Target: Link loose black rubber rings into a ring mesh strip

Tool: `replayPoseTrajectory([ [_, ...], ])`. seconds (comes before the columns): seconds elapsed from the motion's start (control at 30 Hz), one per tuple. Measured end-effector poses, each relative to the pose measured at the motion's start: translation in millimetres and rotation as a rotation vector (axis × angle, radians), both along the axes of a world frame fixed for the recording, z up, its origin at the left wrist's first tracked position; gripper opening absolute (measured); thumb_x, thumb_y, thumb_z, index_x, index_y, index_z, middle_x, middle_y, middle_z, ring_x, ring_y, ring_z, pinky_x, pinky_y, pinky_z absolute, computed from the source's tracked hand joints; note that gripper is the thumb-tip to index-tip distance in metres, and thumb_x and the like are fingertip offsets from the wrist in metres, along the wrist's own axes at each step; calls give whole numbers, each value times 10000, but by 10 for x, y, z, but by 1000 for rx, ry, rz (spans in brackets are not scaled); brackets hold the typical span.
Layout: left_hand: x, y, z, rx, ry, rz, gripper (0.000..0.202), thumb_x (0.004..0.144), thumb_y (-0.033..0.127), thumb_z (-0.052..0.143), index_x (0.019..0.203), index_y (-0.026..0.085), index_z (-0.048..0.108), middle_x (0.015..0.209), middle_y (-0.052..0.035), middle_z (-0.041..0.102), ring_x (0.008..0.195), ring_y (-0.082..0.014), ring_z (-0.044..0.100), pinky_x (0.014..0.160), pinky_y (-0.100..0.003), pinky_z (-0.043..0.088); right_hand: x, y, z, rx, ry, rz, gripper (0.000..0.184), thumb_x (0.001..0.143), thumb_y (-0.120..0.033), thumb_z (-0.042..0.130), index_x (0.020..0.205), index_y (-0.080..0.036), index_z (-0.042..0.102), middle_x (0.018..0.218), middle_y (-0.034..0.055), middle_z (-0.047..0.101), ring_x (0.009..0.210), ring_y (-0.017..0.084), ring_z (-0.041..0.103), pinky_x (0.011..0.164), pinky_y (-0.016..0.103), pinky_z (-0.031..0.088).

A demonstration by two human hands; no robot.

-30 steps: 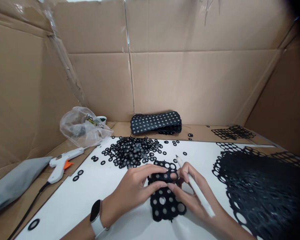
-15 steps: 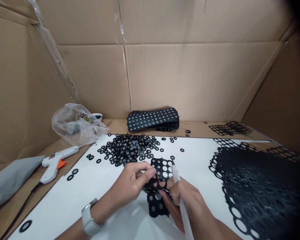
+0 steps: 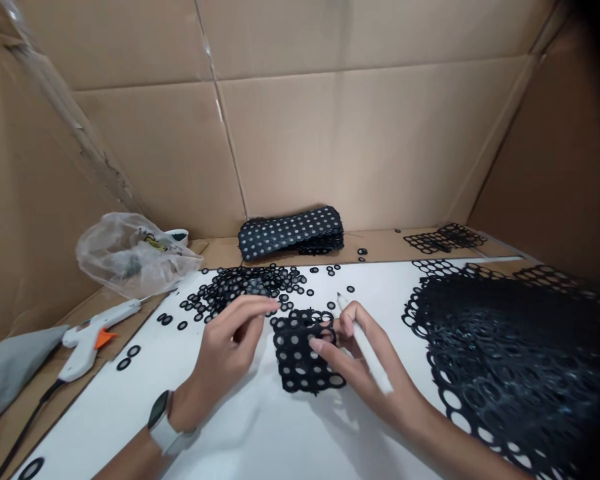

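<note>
A small black sheet punched with round holes (image 3: 303,357) lies on the white tabletop (image 3: 240,427). My right hand (image 3: 360,363) grips a white pen-like stick (image 3: 367,350) with its tip pointing away, and its fingertips press on the sheet's right edge. My left hand (image 3: 227,343), with a white watch (image 3: 163,420) on the wrist, hovers just left of the sheet. Its fingers are held close together and reach toward a heap of loose black rings (image 3: 240,290). I cannot make out what, if anything, is between them.
A big heap of black punched-out mesh (image 3: 505,353) fills the right side. A stack of dotted black sheets (image 3: 290,233) sits at the back by the cardboard wall. A plastic bag (image 3: 130,257), a white glue gun (image 3: 93,333) and a grey pouch (image 3: 10,363) lie on the left.
My left hand has let go of the sheet and moved up and left toward the ring heap. The sheet now lies flatter, held only by my right hand. The view shifted right.
</note>
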State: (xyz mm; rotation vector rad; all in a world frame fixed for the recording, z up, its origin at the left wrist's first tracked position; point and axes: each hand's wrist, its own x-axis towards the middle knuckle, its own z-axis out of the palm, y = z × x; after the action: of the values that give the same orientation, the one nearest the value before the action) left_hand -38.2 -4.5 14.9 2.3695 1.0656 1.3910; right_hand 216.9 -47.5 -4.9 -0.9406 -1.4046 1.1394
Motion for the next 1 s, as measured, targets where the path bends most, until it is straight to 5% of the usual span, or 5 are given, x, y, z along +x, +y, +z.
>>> replayPoseTrajectory([
  [0.17, 102, -165, 17, 75, 111, -159, 494, 988, 101, 717, 1437, 305, 709, 1375, -86, 762, 750, -111, 719, 482, -198, 481, -26, 5, 45, -104, 178, 37, 556, 923, -482, 850, 929, -261, 340, 977, 28, 650, 980, 206, 669, 840, 314, 552],
  [0.47, 107, -159, 20, -14, 179, -155, 503, 1041, 174, 705, 1518, 329, 664, 1271, -58, 822, 481, -46, 504, 464, -209, 453, -32, -14, -4, 33, -76, -63, 464, 963, -318, 774, 883, -263, 320, 823, -35, 538, 766, 150, 550, 660, 237, 454],
  [0.67, 186, -183, 39, -74, 68, -206, 300, 999, 251, 790, 1297, 269, 818, 1223, -93, 839, 994, -230, 812, 788, -307, 668, -30, -59, -176, 201, -280, -132, 404, 994, -318, 741, 888, -263, 355, 817, -25, 587, 714, 153, 569, 629, 245, 449],
  [0.8, 261, -241, 114, -318, -43, -204, 172, 1032, 327, 742, 1102, 262, 885, 1102, -88, 854, 899, -225, 803, 688, -286, 637, -39, -124, -218, 415, -297, -80, 311, 1053, -204, 652, 902, -262, 386, 817, -21, 575, 701, 149, 569, 657, 265, 460],
  [1.0, 327, -261, 134, -529, -220, -51, 457, 1066, 536, 636, 812, 189, 789, 782, -54, 759, 744, -203, 699, 629, -281, 550, -42, -130, -164, 547, -337, 1, 317, 1045, -127, 610, 848, -255, 398, 787, -11, 580, 699, 163, 593, 659, 284, 466],
])
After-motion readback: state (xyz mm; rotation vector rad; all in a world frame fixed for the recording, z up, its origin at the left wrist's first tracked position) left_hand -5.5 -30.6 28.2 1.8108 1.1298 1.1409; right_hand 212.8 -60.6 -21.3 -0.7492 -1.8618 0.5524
